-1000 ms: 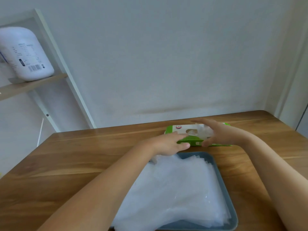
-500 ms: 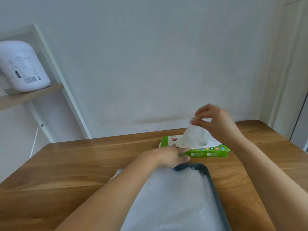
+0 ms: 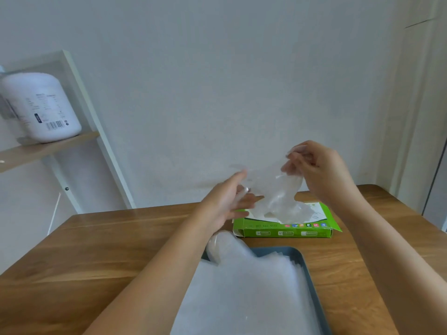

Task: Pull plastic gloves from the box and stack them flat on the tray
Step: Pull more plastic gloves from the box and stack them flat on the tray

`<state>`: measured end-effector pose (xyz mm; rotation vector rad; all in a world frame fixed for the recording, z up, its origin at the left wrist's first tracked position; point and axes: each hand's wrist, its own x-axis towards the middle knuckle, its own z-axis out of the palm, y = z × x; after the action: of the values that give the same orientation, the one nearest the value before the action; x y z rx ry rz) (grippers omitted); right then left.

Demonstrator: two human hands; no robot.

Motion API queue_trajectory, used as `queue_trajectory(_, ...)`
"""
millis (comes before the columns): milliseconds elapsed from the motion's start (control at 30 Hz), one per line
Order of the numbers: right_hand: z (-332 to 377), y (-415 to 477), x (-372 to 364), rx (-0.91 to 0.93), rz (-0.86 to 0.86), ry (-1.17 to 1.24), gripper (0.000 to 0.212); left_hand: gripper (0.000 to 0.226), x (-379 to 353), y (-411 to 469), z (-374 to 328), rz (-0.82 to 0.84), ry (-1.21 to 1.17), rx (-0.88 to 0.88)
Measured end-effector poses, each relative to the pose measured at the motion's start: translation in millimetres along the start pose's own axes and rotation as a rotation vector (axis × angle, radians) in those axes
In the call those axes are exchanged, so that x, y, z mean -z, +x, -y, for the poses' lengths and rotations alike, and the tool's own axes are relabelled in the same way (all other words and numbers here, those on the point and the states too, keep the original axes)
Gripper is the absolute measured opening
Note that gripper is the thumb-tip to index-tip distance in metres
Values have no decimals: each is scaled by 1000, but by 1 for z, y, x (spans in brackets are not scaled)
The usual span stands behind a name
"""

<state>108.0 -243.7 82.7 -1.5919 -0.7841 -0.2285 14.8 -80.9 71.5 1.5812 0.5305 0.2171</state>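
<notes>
Left hand [image 3: 225,199] has come up off the green box [image 3: 287,229] to the glove [image 3: 280,192], too blurry to tell if it grips. Right hand [image 3: 319,170] pinches that glove above the box opening; near tray [image 3: 307,267] holds a flat glove stack [image 3: 246,293].

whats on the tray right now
A flat stack of clear gloves covers most of the tray; only its far and right rim show. The left forearm hides the stack's near-left part, and anything beneath the stack cannot be seen.
</notes>
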Motion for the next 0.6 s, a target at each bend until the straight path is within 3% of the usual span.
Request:
queue_trajectory(67,0,0,0,-64,26,56,21,67,-3,-4,-3,142,-130,71)
queue_trajectory(100,0,0,-1,-91,40,67,20,73,-7,-7,-3,197,-166,72)
queue_trajectory(300,-7,-1,1,-185,124,75,20,42,-28,-1,7,253,-215,-18)
queue_trajectory(433,-13,-2,8,-217,257,-77,16,8,-46,8,12,83,-292,-138)
queue_trajectory(500,-13,-1,12,-209,162,-112,16,11,-51,12,15,-16,-320,-205)
queue_trajectory(600,-11,6,24,-192,-197,36,14,13,-53,19,22,-88,-319,-235)
